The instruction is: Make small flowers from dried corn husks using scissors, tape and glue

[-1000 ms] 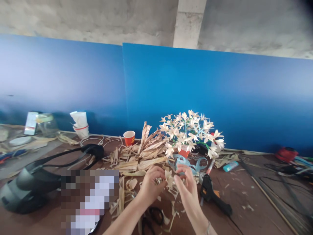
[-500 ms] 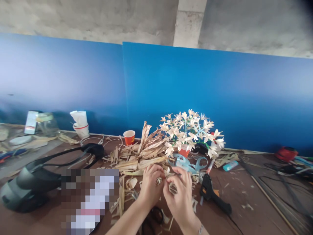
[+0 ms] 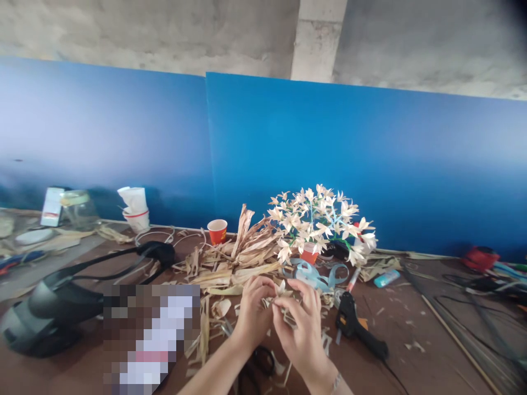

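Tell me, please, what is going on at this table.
The person's left hand holds a small pale flower, and the fingertips of the right hand are at its base, though their exact grip is hard to see. Beyond them, a bunch of pale flowers stands in what looks like a red cup, beside heaped dry husks. A black glue gun lies on the brown table, to the right of the hands.

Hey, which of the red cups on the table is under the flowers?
The red cup directly beneath the pale flowers. The other red cup stands farther left, beside the dry leaves, its opening in plain view.
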`<state>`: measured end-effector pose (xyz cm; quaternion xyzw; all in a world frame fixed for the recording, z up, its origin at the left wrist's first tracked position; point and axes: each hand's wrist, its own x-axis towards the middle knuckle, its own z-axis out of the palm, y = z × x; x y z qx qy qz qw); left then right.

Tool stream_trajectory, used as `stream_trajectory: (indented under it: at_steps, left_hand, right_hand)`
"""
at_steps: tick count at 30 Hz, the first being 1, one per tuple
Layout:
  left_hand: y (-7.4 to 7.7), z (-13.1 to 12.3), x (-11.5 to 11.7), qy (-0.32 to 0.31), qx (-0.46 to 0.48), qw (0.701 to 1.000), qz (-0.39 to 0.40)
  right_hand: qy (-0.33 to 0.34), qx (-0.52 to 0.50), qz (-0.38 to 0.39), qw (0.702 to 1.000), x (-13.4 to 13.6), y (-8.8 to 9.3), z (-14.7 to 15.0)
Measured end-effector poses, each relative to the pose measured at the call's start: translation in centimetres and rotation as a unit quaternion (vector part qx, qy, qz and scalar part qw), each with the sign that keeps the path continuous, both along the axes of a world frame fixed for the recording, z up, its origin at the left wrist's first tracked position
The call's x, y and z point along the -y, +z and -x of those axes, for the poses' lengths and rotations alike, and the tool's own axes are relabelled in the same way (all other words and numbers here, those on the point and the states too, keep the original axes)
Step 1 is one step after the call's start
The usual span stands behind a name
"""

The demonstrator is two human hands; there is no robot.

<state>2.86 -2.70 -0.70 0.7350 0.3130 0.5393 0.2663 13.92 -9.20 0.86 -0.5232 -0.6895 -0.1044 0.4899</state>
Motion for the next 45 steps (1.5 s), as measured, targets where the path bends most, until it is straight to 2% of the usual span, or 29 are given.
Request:
stream_trajectory:
  at_steps: [5,10,16,20,30,34,36,38,41,45]
  left_hand:
    - [0.5,0.4,-0.4,-0.029,0.067,0.994,0.08]
    - [0.8,0.6,-0.5,-0.047,0.075,0.992,0.084]
    - [0.5,0.5,-0.6,-0.028,-0.016,0.999,0.025]
    - [0.3,0.4,-0.7,-0.03,-0.04,0.999,0.002]
    - [0.4,0.6,-0.7,-0.002,-0.061,0.998,-0.011]
    - [0.6,0.9,-0.8,0.038,-0.057,0.998,-0.013]
    - [0.5,1.2,-1.2,0.074,-0.039,0.996,-0.004]
    - [0.4,1.6,-1.7,0.106,-0.014,0.994,0.011]
    - [0.5,2.3,-2.4,0.13,0.022,0.991,0.031]
    - [0.8,3.2,-2.9,0.159,0.039,0.985,0.053]
  right_hand:
    - [0.014,-0.156,-0.009,0.988,-0.4,-0.3,-0.8]
    - [0.03,-0.274,0.048,0.96,-1.2,-0.9,-1.0]
    - [0.043,-0.286,0.094,0.953,-1.4,-0.8,-0.7]
    - [0.043,-0.304,0.11,0.945,-1.6,-0.9,-0.9]
    - [0.063,-0.429,0.164,0.886,-2.2,-0.9,-1.1]
    - [0.075,-0.463,0.155,0.87,-2.4,-1.1,-1.7]
    - [0.052,-0.456,0.135,0.878,-2.7,-1.2,-2.5]
    - [0.014,-0.407,0.132,0.904,-3.2,-1.1,-3.4]
    - [-0.018,-0.245,0.175,0.953,-3.9,-0.6,-4.6]
    - [-0.052,-0.068,0.198,0.976,-4.7,0.0,-4.9]
